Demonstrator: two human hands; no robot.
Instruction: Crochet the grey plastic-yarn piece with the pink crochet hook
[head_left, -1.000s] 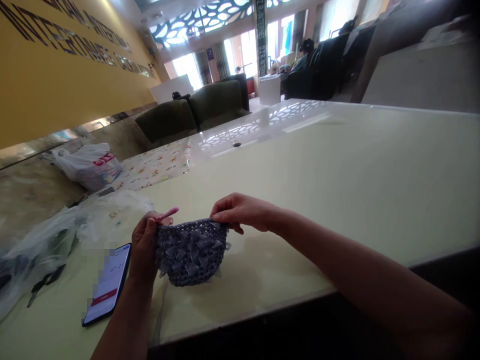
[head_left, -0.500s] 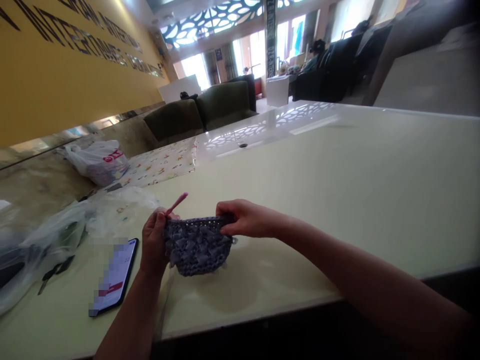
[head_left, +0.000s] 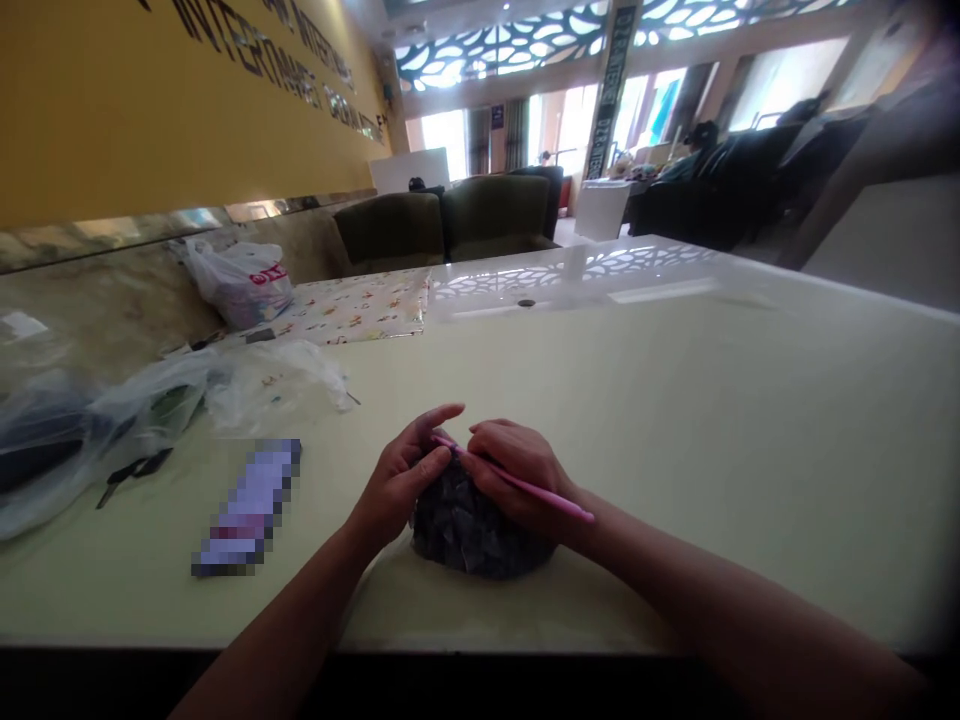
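A dark grey crocheted piece (head_left: 476, 530) with a ruffled, bumpy surface hangs just above the near part of the pale table (head_left: 675, 420). My left hand (head_left: 409, 470) pinches its upper left edge between thumb and fingers, the index finger raised and pointing right. In my right hand (head_left: 517, 460) is a pink crochet hook (head_left: 536, 490); its handle slants down over the wrist. The hook's tip end lies at the top edge of the piece, close to my left thumb. My right hand covers the piece's upper right side.
A phone (head_left: 247, 510), its screen blurred out, lies left of my forearm, with keys (head_left: 135, 472) farther left. Clear plastic bags (head_left: 277, 385) spread behind them. A white carrier bag (head_left: 240, 280) stands by the wall near a patterned cloth (head_left: 360, 305). Dark chairs (head_left: 495, 215) stand beyond.
My right hand has left the piece's right edge and now holds the crochet hook, which was at my left hand. The piece has turned, and the view has shifted left.
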